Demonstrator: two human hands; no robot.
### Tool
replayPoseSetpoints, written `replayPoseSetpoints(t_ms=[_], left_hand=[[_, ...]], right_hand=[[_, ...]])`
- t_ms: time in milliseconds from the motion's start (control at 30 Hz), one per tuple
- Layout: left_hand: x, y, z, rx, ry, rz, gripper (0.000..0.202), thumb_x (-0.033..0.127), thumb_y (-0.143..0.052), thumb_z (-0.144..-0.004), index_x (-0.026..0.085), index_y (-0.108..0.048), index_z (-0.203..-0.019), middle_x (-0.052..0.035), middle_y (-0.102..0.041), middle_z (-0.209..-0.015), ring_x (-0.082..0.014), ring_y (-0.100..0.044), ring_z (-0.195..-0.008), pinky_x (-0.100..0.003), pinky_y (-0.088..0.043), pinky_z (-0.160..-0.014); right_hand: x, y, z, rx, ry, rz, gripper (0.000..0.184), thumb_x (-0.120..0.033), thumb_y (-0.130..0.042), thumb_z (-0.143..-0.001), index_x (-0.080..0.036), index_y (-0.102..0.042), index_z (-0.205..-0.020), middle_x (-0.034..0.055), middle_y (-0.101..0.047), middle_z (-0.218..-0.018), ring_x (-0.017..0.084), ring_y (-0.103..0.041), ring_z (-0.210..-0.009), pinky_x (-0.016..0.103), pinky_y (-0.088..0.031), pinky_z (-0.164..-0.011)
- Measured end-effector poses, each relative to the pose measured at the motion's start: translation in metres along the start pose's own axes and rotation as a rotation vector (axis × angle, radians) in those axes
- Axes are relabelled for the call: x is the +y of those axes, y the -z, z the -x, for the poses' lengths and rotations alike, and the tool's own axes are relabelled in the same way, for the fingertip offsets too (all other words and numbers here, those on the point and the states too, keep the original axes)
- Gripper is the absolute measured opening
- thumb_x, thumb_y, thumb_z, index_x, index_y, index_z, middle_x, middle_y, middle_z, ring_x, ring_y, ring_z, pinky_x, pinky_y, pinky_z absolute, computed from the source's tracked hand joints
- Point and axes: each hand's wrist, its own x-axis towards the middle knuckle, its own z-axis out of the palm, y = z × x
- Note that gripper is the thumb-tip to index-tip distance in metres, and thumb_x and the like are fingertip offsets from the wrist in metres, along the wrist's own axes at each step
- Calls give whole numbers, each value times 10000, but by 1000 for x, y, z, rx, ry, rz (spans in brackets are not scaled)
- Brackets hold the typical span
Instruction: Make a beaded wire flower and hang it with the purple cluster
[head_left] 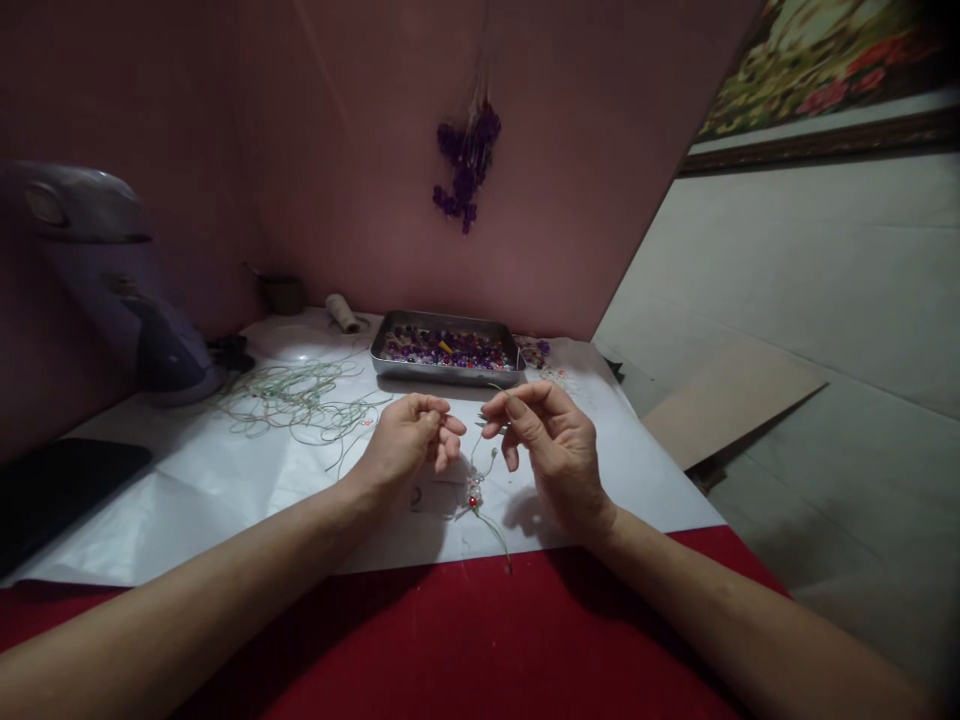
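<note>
My right hand (559, 440) is closed, thumb and index finger pinching a thin green cord (475, 447). At the cord's lower end hangs a small beaded piece (474, 490) of clear beads with one red bead; loose cord ends trail below it. A small grey pointed thing (487, 420) shows by the right fingertips; I cannot tell whether it is held. My left hand (412, 430) is to the left of the cord, its thumb pressed to the curled fingers. Whatever it grips, if anything, is hidden.
Behind my hands stands a metal tray (450, 377) of purple, clear and red beads. Tangled green cord (300, 395) lies at left, near a thread spool (342, 313) and a purple bottle (127, 290). A dark flat object (71, 490) lies front left. Purple beaded strands (466, 165) hang above.
</note>
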Motion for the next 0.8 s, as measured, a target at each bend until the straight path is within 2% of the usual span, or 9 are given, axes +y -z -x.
replayPoseSetpoints(t_ms=[67,167,333,467,567,667,800], left_hand=[[0,1,1,-23,29,-76,149,211,-516,-854,152,-546,-721,-7,-595,-530,-67,-420,-327,-193,-276,-356],[2,2,2,-30,50,-187,233,292,-606,-821,138,-584,-648,13,-544,-460,-47,-355,-297,-192,-198,-338],[4,3,1,3,20,-217,208,260,-724,-720,110,-639,-605,37,-480,-448,-36,-350,-380,-173,-209,-376],[2,6,-2,10,57,-173,84,172,-695,-728,94,-704,-755,32,-503,-476,-41,-383,-406,-162,-254,-395],[0,6,-2,1,106,-83,120,72,-666,-702,94,-690,-817,7,-574,-550,-51,-450,-420,-162,-314,-413],[-1,5,-1,-9,132,-2,107,57,-667,-694,109,-643,-784,-36,-643,-657,-75,-516,-445,-179,-375,-430],[1,6,-1,-45,156,48,80,113,-672,-739,97,-607,-694,-30,-604,-633,-52,-480,-426,-156,-342,-404]], right_hand=[[0,1,2,-5,19,45,112,-278,-604,-866,-185,-565,-816,16,-662,-773,96,-577,-562,196,-403,-389],[0,2,4,-18,43,109,102,-267,-602,-868,-188,-573,-810,-5,-633,-719,84,-531,-528,205,-388,-400],[-4,3,5,-4,87,172,90,-246,-599,-873,-189,-586,-805,-18,-609,-666,81,-514,-516,219,-401,-434],[-6,3,5,26,115,208,78,-248,-608,-868,-193,-592,-815,-16,-612,-671,89,-521,-523,228,-408,-444],[-3,3,5,7,74,256,90,-258,-618,-853,-186,-600,-803,-20,-602,-641,91,-513,-517,230,-409,-456],[1,2,5,4,47,296,100,-263,-628,-835,-178,-605,-787,-26,-588,-610,93,-502,-511,232,-409,-471],[6,2,5,-8,33,358,123,-276,-619,-831,-173,-602,-766,-29,-563,-596,95,-483,-508,234,-398,-475]])
